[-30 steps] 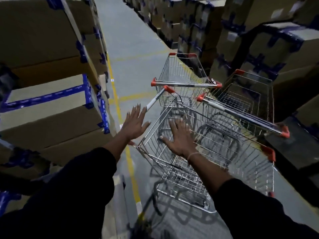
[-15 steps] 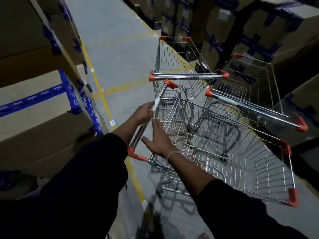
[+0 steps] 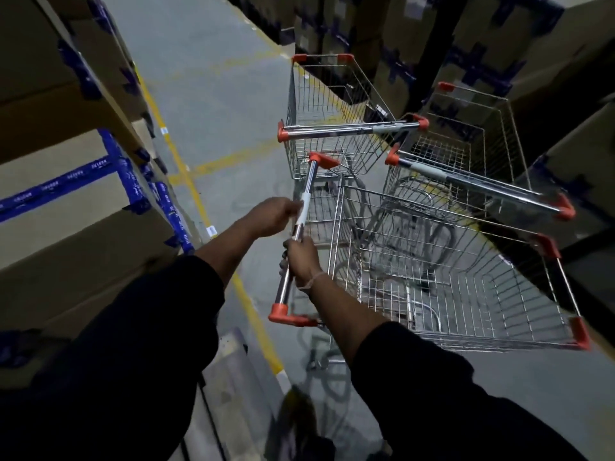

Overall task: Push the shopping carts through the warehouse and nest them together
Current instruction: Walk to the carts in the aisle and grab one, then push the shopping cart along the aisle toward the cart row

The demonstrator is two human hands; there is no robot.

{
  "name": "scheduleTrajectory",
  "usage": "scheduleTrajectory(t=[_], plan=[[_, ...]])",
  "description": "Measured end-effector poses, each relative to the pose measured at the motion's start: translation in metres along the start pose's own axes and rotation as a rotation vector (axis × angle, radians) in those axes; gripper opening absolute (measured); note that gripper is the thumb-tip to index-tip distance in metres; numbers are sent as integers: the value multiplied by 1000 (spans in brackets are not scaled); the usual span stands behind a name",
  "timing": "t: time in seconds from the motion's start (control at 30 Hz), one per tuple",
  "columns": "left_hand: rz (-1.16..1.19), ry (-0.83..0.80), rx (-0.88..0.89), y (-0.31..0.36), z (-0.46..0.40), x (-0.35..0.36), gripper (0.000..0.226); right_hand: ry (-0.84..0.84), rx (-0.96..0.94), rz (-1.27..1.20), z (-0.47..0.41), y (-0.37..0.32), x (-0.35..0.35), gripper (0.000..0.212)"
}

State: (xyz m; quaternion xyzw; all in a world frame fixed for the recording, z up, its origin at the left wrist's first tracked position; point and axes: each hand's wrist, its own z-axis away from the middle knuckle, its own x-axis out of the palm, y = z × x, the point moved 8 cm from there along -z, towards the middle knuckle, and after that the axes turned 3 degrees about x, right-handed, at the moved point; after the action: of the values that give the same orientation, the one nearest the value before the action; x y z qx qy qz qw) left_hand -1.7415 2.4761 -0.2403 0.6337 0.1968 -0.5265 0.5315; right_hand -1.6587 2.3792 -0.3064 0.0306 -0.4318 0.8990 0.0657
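Chrome cart handle (image 3: 301, 227) gripped by both hands; wheels hidden.

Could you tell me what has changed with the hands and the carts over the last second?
Both hands left the nearest cart's basket and took hold of its handle bar: left hand higher, right hand lower. That cart swung round, basket toward the right. The two carts ahead stayed put, not nested.
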Motion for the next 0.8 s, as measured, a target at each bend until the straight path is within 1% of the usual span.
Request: scheduleTrajectory(t=[0.1, 0.13, 0.2, 0.27, 0.33, 0.4, 0.43, 0.53, 0.63, 0.73, 0.8], plan=[[-238, 95, 224, 37, -2, 3, 66, 31, 70, -86, 11, 17, -11, 20], [-303, 105, 309, 48, -3, 8, 67, 39, 87, -98, 14, 21, -16, 19], [-430, 59, 403, 59, -7, 23, 66, 47, 123, -110, 23, 26, -29, 11], [-511, -3, 464, 68, -13, 39, 53, 53, 155, -90, 32, 32, -44, 3], [-558, -32, 561, 86, -12, 54, 32, 51, 175, -47, 42, 38, -60, 7], [-601, -15, 666, 107, -8, 64, 20, 55, 168, -21, 48, 38, -74, 14], [-605, -3, 698, 116, -5, 69, 18, 65, 152, -12, 49, 35, -82, 15], [-627, 10, 737, 139, 1, 84, 20, 92, 96, 40, 48, 21, -104, 9], [-680, -49, 774, 161, 0, 99, 23, 92, 109, 152, 49, 20, -127, 10], [-673, -144, 792, 184, -10, 110, 19, 83, 151, 167, 59, 28, -151, 18], [-678, -169, 775, 199, -17, 115, 15, 90, 171, 185, 65, 35, -169, 24]])
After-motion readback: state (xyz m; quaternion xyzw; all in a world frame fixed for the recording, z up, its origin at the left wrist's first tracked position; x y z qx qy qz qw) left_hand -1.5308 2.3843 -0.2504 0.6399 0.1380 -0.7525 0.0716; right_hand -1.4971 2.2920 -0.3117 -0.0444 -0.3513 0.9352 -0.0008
